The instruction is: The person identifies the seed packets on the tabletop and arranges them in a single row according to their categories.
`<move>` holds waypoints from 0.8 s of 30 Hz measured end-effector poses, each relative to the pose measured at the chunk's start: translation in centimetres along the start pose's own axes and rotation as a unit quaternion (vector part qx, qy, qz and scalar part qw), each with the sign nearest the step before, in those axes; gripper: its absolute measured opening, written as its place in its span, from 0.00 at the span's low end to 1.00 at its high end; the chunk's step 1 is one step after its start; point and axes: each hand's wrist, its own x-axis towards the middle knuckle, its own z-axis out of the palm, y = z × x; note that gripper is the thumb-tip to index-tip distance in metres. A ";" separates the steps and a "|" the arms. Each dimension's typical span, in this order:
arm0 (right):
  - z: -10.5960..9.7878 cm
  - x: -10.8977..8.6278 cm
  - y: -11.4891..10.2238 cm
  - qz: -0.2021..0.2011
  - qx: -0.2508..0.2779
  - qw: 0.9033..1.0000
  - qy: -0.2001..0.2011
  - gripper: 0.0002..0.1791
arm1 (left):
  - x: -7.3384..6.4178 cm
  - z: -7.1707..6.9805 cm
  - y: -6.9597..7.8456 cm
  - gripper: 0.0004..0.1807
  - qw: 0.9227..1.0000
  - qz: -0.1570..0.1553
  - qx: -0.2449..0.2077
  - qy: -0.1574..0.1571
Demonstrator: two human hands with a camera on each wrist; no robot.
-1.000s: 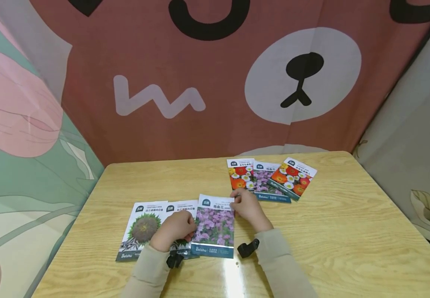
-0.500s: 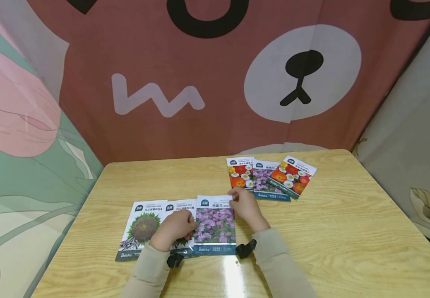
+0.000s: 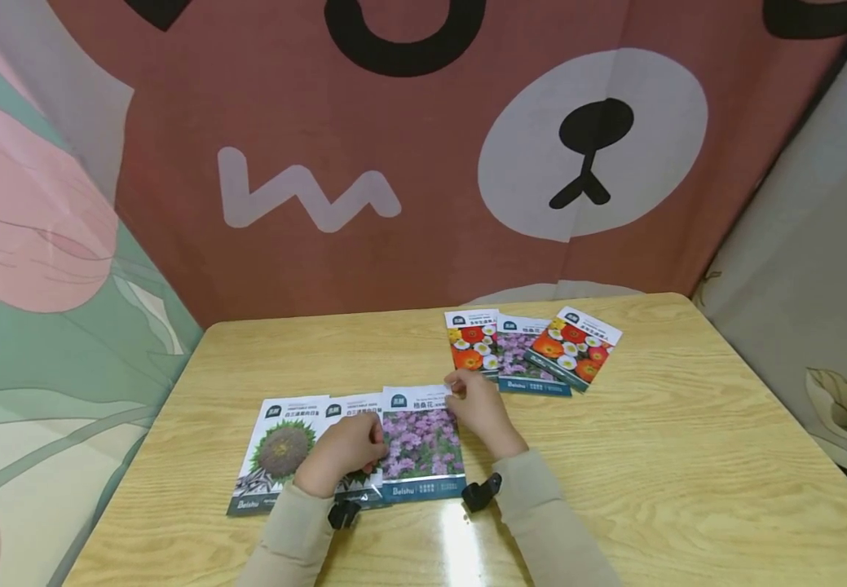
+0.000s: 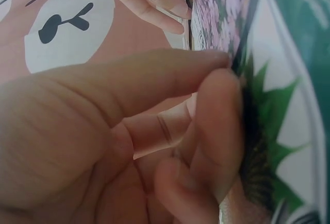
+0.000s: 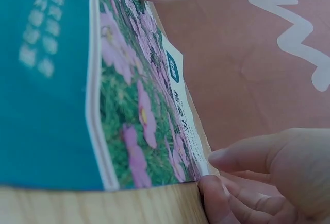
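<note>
While both hands pinch its side edges, the purple-flower packet (image 3: 423, 444) lies flat, title end away.

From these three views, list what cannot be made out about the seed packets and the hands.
- Small print on the purple flower packet: too small in the head view, blurred in the right wrist view.
- Middle sunflower packet: mostly covered by the left hand and the purple packet's edge.
- Purple packet in the far group: overlapped by the orange flower packets either side.
- Right hand fingertip contact: blurred in the right wrist view.
</note>
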 end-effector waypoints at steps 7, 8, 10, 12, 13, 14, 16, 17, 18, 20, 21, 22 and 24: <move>0.0 0.0 0.2 0.000 -0.007 1.000 -0.021 0.11 | 0.0 0.1 -0.1 0.12 1.000 0.004 0.000 0.002; 0.0 0.0 0.2 -0.001 -0.008 1.000 -0.023 0.11 | 0.0 0.1 -0.1 0.12 1.000 0.004 -0.001 0.002; 0.0 0.0 0.3 -0.002 -0.011 1.000 -0.026 0.11 | 0.0 0.1 -0.2 0.12 1.000 0.006 -0.003 0.001; -0.1 0.1 0.3 -0.002 -0.013 0.999 -0.030 0.12 | 0.1 0.2 -0.2 0.11 1.000 0.007 -0.005 -0.001; -0.1 0.1 0.3 -0.001 -0.013 0.999 -0.035 0.12 | 0.0 0.2 -0.3 0.11 1.000 0.007 -0.004 -0.001; -0.2 0.1 0.2 0.002 -0.011 0.999 -0.039 0.13 | 0.0 0.1 -0.2 0.11 1.000 0.008 -0.001 0.000; -0.5 0.1 0.1 0.002 -0.002 0.999 -0.048 0.14 | 0.0 0.1 -0.2 0.11 1.000 0.009 0.004 0.003; -0.7 0.1 0.1 0.004 0.004 0.999 -0.052 0.15 | 0.0 0.1 -0.2 0.12 1.000 0.009 0.009 0.005; -1.0 0.1 0.0 0.004 0.010 0.998 -0.056 0.15 | 0.0 0.1 -0.1 0.12 1.000 0.009 0.015 0.009; -1.5 0.0 -0.1 0.002 0.027 0.998 -0.062 0.15 | 0.1 0.1 0.0 0.11 0.999 0.015 0.031 0.021; -1.8 0.0 0.0 0.001 0.030 0.998 -0.063 0.15 | 0.2 0.2 0.1 0.11 0.999 0.019 0.037 0.029; -2.0 0.0 0.0 0.004 0.037 0.997 -0.066 0.15 | 0.2 0.2 0.2 0.10 0.998 0.023 0.045 0.037; -2.5 0.0 0.0 0.012 0.042 0.997 -0.069 0.15 | 0.3 0.2 0.4 0.09 0.997 0.033 0.054 0.055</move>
